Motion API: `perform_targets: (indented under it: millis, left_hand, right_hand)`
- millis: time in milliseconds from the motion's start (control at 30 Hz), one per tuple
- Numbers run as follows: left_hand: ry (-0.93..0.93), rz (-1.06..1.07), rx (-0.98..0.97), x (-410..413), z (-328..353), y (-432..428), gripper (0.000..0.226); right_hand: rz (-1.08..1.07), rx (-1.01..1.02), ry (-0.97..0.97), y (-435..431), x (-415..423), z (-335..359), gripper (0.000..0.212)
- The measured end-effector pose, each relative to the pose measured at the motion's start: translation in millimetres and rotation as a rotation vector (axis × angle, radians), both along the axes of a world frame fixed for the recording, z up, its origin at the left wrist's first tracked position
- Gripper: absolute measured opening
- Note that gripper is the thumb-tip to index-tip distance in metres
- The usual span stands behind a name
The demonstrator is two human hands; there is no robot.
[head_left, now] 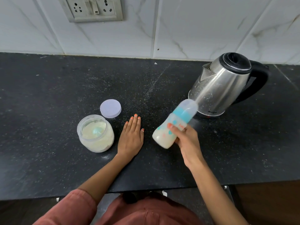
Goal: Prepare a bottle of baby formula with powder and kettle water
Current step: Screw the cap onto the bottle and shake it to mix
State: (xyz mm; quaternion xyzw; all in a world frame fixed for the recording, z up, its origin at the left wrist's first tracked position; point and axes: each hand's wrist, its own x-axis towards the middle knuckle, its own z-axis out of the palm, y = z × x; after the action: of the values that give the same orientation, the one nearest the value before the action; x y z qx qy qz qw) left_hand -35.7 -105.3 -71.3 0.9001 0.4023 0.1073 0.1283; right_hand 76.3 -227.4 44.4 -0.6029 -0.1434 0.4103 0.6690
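Note:
My right hand (186,140) grips a baby bottle (172,127) around its middle, above the black counter (48,95). The bottle is tilted with its capped top toward the kettle, and it looks motion-blurred. It has a turquoise collar, a clear cap and milky liquid in its lower part. My left hand (131,135) lies flat on the counter, palm down, fingers together, holding nothing. To its left stands an open clear jar of pale powder (95,133) with a turquoise scoop inside. A steel kettle (224,85) with a black lid and handle stands at the right rear.
The jar's pale lilac lid (110,108) lies flat on the counter just behind the jar. A wall socket plate (92,8) sits on the tiled wall at the back. The counter's front edge runs below my forearms.

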Motion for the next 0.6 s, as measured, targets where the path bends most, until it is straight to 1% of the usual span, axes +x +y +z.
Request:
perform_targets:
  millis: [33,67,100,200,233,267,400,433,467,500,600]
  left_hand:
    - [0.004,-0.004,-0.002,-0.2,-0.5,0.0,0.068]
    - [0.001,-0.004,-0.004,-0.2,-0.9,0.0,0.068]
    - [-0.007,0.0,-0.002,-0.2,-0.8,0.2,0.067]
    - [0.003,-0.005,-0.002,0.0,-0.9,0.7,0.068]
    - [0.006,-0.006,0.001,0.2,-1.0,0.6,0.068]
    - [0.002,-0.004,0.003,0.1,-0.8,0.6,0.068]
    - [0.004,-0.009,0.006,-0.3,-0.4,0.7,0.07]
    - [0.005,-0.009,0.003,-0.2,-0.4,0.8,0.07]
    - [0.003,-0.005,0.002,-0.1,-0.6,0.7,0.069]
    - [0.001,-0.002,0.002,0.2,-0.4,0.8,0.068]
    - [0.001,-0.01,-0.006,0.4,0.1,1.2,0.068]
  right_hand:
    - [-0.066,0.017,0.028,3.0,1.3,-1.1,0.025]
    - [-0.07,0.011,0.014,3.5,0.0,-0.9,0.025]
    - [-0.013,-0.01,-0.03,2.6,-2.3,-1.0,0.026]
    - [0.303,-0.122,-0.172,-7.3,-10.0,3.4,0.029]
    - [0.337,-0.133,-0.193,-8.8,-8.6,5.1,0.03]
    - [0.307,-0.118,-0.182,-8.4,-5.9,5.9,0.03]
    - [-0.086,0.022,0.065,5.0,4.4,2.2,0.023]
    - [-0.129,0.033,0.077,8.1,3.7,-0.4,0.023]
    - [-0.105,0.02,0.054,8.5,0.4,-1.9,0.025]
    - [-0.027,-0.012,0.013,6.6,-3.7,-3.8,0.025]
    - [0.332,-0.14,-0.142,-4.6,-14.2,-3.6,0.028]
